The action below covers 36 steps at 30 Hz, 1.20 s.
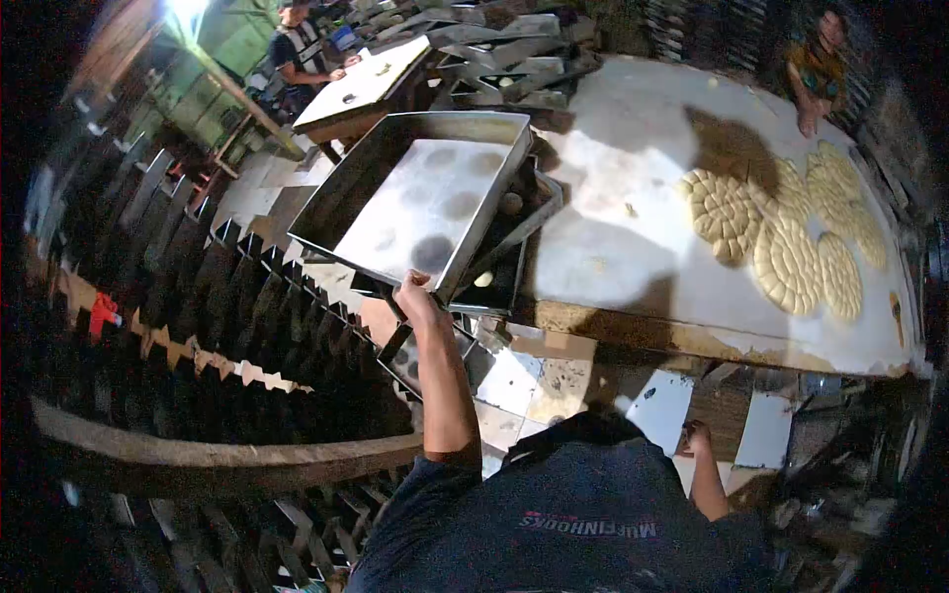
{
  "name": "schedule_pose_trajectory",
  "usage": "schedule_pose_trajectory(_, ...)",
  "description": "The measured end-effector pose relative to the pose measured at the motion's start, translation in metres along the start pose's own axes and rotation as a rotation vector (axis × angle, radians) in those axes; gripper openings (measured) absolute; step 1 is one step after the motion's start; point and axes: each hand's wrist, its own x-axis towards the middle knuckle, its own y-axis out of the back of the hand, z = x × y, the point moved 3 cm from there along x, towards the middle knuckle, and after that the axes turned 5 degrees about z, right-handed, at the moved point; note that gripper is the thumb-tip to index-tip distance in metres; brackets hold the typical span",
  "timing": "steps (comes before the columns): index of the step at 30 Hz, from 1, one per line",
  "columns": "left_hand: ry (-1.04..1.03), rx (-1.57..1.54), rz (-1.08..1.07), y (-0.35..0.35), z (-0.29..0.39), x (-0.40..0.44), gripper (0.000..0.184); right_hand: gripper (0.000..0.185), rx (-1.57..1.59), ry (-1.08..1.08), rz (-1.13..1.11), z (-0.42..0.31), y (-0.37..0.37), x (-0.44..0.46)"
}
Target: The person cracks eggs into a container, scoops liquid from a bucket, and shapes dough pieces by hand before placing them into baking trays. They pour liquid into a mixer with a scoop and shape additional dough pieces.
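Gripped at its near edge by my left hand (417,296) is a rectangular metal tray (395,183) with raised walls, tilted, its pale bottom marked with dark round stains. Other trays (519,237) lie beneath it beside the large table. My right hand (696,437) hangs low over the tiled floor, short of the table's front edge, with its fingers curled; whether anything is in them is too small to tell. Coiled rows of pale dough pieces (788,265) rest on the right part of the pale table (613,232).
One person (301,54) stands at a smaller table (366,84) at the back left. Another person (819,64) leans at the big table's far right. Metal trays (509,49) are piled at the back. Dark racks (198,267) line the left, with a curved beam (227,454) below.
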Motion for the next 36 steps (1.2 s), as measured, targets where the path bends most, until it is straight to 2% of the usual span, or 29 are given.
schedule_pose_trajectory(1, -0.019, 0.06, -0.04, 0.006, -0.015, 0.015, 0.011, 0.035, 0.067, 0.05, -0.166, 0.025, 0.015, 0.019)
schedule_pose_trajectory(2, -0.03, 0.123, -0.079, 0.013, -0.026, 0.023, 0.011, 0.024, -0.42, 0.278, -0.041, 0.008, -0.004, -0.011)
schedule_pose_trajectory(3, 0.043, 0.074, 0.018, 0.015, -0.031, 0.027, 0.015, 0.014, -0.92, 0.444, 0.17, -0.035, -0.038, -0.081)
schedule_pose_trajectory(4, 0.043, 0.043, 0.067, 0.006, -0.021, 0.006, 0.015, 0.008, -1.011, 0.477, 0.417, -0.093, -0.07, -0.154)
schedule_pose_trajectory(5, 0.049, 0.011, 0.108, -0.006, -0.016, -0.015, 0.017, 0.007, -1.0, 0.644, 0.318, -0.158, -0.099, -0.216)
schedule_pose_trajectory(6, 0.036, 0.083, 0.004, -0.002, -0.027, -0.003, 0.023, 0.005, -0.866, 0.904, 0.276, -0.173, -0.107, -0.225)
schedule_pose_trajectory(7, 0.021, 0.155, -0.101, 0.006, -0.036, 0.013, 0.032, 0.004, -0.837, 0.845, 0.25, -0.222, -0.13, -0.262)
schedule_pose_trajectory(9, -0.024, 0.436, -0.097, 0.009, -0.035, 0.014, 0.025, 0.007, -0.791, 1.084, 0.319, -0.264, -0.142, -0.276)
schedule_pose_trajectory(11, -0.19, 0.721, 0.129, 0.008, -0.033, 0.01, 0.032, 0.006, -0.691, 1.163, 0.369, -0.324, -0.152, -0.292)
schedule_pose_trajectory(13, -0.283, 1.182, -0.038, 0.029, -0.042, 0.04, 0.037, 0.006, -0.654, 1.197, 0.417, -0.357, -0.146, -0.282)
schedule_pose_trajectory(15, -0.583, 1.155, 0.053, 0.057, -0.066, 0.07, 0.036, 0.009, -0.312, 1.188, 0.511, -0.388, -0.126, -0.261)
schedule_pose_trajectory(16, -0.554, 1.136, 0.023, 0.069, -0.073, 0.087, 0.034, 0.012, -0.361, 1.234, 0.559, -0.396, -0.11, -0.241)
schedule_pose_trajectory(17, -0.316, 0.842, 0.138, 0.069, -0.071, 0.087, 0.038, 0.012, -0.348, 1.249, 0.563, -0.407, -0.096, -0.223)
schedule_pose_trajectory(18, -0.705, 1.142, 0.097, 0.065, -0.043, 0.081, 0.042, 0.014, -0.261, 1.131, 0.513, -0.414, -0.082, -0.203)
schedule_pose_trajectory(19, -0.809, 1.653, 0.709, -0.008, -0.005, -0.007, 0.042, 0.016, -0.174, 1.007, 0.463, -0.42, -0.071, -0.182)
schedule_pose_trajectory(20, -1.278, 1.503, 0.738, -0.052, 0.007, -0.055, 0.04, 0.019, 0.079, 0.835, 0.377, -0.425, -0.064, -0.157)
schedule_pose_trajectory(21, -1.732, 1.293, 0.739, -0.085, 0.001, -0.092, 0.039, 0.019, 0.093, 0.831, 0.382, -0.439, -0.06, -0.149)
schedule_pose_trajectory(23, -1.027, 0.488, -0.127, -0.155, -0.059, -0.126, 0.03, 0.02, 0.771, 0.254, 0.106, -0.456, -0.073, -0.131)
schedule_pose_trajectory(25, -0.959, 0.83, -0.744, -0.243, -0.117, -0.196, 0.023, 0.024, 0.849, 0.223, 0.147, -0.469, -0.088, -0.105)
schedule_pose_trajectory(26, -0.544, 0.792, -0.963, -0.258, -0.181, -0.208, 0.022, 0.03, 0.922, 0.206, 0.185, -0.478, -0.095, -0.095)
schedule_pose_trajectory(27, -0.037, 0.996, -0.977, -0.256, -0.26, -0.202, 0.027, 0.027, 0.836, 0.265, 0.135, -0.49, -0.099, -0.095)
schedule_pose_trajectory(28, -0.235, 1.13, -1.198, -0.276, -0.287, -0.236, 0.034, 0.027, 0.834, 0.25, 0.2, -0.49, -0.107, -0.082)
schedule_pose_trajectory(29, -0.113, 1.13, -1.14, -0.273, -0.331, -0.247, 0.038, 0.026, 0.838, 0.237, 0.269, -0.49, -0.116, -0.07)
schedule_pose_trajectory(30, -0.449, 1.191, -1.202, -0.278, -0.351, -0.262, 0.041, 0.026, 0.692, 0.189, 0.278, -0.512, -0.112, -0.096)
schedule_pose_trajectory(31, -0.796, 1.226, -1.251, -0.284, -0.363, -0.276, 0.043, 0.026, 0.703, 0.18, 0.277, -0.531, -0.113, -0.116)
schedule_pose_trajectory(33, -0.565, 1.114, -1.09, -0.286, -0.365, -0.29, 0.041, 0.034, 0.639, 0.165, 0.409, -0.552, -0.114, -0.141)
schedule_pose_trajectory(34, -0.281, 1.014, -1.07, -0.287, -0.366, -0.287, 0.039, 0.047, 0.586, 0.339, 0.436, -0.515, -0.115, -0.094)
schedule_pose_trajectory(35, 0.002, 0.73, -1.0, -0.274, -0.382, -0.28, 0.033, 0.047, 0.58, 0.361, 0.414, -0.515, -0.113, -0.1)
schedule_pose_trajectory(36, 0.177, 0.645, -0.948, -0.269, -0.382, -0.275, 0.031, 0.047, 0.722, 0.233, 0.279, -0.52, -0.114, -0.112)
